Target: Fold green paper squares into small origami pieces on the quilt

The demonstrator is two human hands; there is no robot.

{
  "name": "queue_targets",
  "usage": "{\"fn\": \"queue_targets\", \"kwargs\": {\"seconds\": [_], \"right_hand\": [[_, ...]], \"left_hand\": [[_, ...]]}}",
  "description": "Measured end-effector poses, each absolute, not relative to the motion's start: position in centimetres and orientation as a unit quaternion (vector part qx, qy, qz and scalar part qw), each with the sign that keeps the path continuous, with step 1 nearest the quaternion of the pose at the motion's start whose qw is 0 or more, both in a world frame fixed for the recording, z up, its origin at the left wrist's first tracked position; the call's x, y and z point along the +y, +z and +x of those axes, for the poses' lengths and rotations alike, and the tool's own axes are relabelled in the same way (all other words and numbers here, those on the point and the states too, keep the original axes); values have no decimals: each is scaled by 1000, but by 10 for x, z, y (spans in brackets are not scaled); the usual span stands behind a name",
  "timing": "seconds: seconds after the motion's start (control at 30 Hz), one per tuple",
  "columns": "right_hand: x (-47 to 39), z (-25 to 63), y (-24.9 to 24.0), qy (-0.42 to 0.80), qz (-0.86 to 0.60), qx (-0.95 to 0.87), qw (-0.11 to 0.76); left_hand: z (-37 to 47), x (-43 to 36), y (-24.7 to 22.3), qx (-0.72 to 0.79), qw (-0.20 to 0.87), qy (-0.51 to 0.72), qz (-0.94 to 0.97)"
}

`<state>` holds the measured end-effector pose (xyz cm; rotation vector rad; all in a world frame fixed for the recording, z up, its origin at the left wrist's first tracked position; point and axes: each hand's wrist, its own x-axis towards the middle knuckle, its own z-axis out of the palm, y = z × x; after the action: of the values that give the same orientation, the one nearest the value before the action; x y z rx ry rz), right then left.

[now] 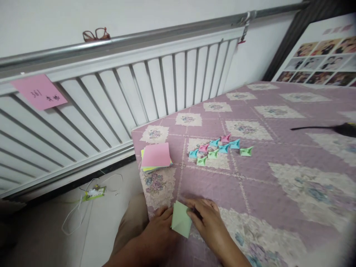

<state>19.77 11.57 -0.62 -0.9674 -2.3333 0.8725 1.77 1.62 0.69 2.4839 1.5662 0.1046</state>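
Observation:
A light green square of folded paper (181,219) is between my two hands, close to the near edge of the table. My left hand (160,228) is at its left edge, fingers curled against the paper with the tips partly hidden. My right hand (207,218) holds the opposite edge, thumb and forefinger closed on it near the upper right corner. Farther back on the cloth stand several small folded paper figures (223,148) in blue, pink and green. To their left lies a stack of coloured paper squares (156,155), pink on top.
A floral purple tablecloth (211,185) covers the table. Behind it runs a white radiator (155,81) with a pink note (39,92); glasses (96,35) rest on the pipe above. A power strip (95,193) with cables lies on the floor. A photo board (319,55) stands back right.

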Motion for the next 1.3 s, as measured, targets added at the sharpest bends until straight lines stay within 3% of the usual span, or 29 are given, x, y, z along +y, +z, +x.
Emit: {"fn": "queue_targets", "kwargs": {"seconds": [0.43, 0.73, 0.93, 1.07, 1.3], "right_hand": [[114, 186, -6, 254, -394, -858, 209], [113, 185, -8, 248, -390, -858, 226], [111, 184, -5, 228, -402, -859, 221], [110, 184, -3, 235, -401, -858, 219], [109, 184, -4, 211, -410, -854, 240]], "left_hand": [[16, -12, 4, 589, 62, 75, 802], [16, -17, 20, 667, 93, 256, 694], [34, 0, 18, 644, 45, 313, 697], [33, 0, 14, 678, 77, 349, 642], [30, 15, 12, 753, 164, 269, 577]]}}
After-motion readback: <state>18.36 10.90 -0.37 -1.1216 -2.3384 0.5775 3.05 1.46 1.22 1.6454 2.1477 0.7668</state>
